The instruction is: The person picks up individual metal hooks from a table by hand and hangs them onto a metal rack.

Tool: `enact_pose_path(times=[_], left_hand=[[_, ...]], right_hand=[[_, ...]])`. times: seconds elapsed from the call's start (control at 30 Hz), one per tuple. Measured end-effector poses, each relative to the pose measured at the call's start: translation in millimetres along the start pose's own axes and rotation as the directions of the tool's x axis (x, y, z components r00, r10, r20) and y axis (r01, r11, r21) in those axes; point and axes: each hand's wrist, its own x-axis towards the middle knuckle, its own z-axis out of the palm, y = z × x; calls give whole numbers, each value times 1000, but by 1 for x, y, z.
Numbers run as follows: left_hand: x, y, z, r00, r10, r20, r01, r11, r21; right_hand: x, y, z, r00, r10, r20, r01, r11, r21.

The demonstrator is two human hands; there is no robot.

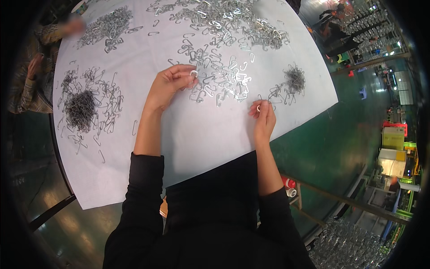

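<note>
My left hand [169, 84] rests on the white table [197, 139] with its fingertips pinched on a small silver metal hook [194, 73], at the near edge of a spread of loose silver hooks [219, 76]. My right hand [263, 117] lies lower and to the right, fingers curled around a small silver ring-shaped piece [258, 107]. A dense tuft of thin wire springs [294, 80] sits just beyond and right of that hand. Both forearms are bare below black sleeves.
A large dark pile of wire springs [81, 109] lies at the table's left. More silver hooks are heaped at the far left [105, 26] and far centre [233, 18]. Another person [33, 67] sits at the left edge. Green floor and machinery lie to the right.
</note>
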Motion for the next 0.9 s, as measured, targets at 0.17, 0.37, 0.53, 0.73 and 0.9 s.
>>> enact_pose_path(times=[0.17, 0.37, 0.53, 0.73, 0.9], left_hand=[[1, 5, 1, 997, 63, 38, -62, 997, -42], [1, -1, 8, 1000, 27, 6, -27, 1000, 4], [-7, 7, 26, 991, 2, 130, 24, 981, -192], [-7, 0, 42, 997, 39, 69, -20, 964, -264], [-10, 3, 43, 998, 52, -47, -65, 946, -318]], right_hand=[[0, 0, 0, 1000, 8, -5, -8, 1000, 20], [-3, -2, 3, 999, 29, -15, -28, 998, 48], [-15, -43, 46, 998, 6, 63, -9, 999, 47], [1, -64, 85, 887, 388, 250, -435, 885, 168], [2, -61, 95, 910, 322, 262, -388, 884, 260]])
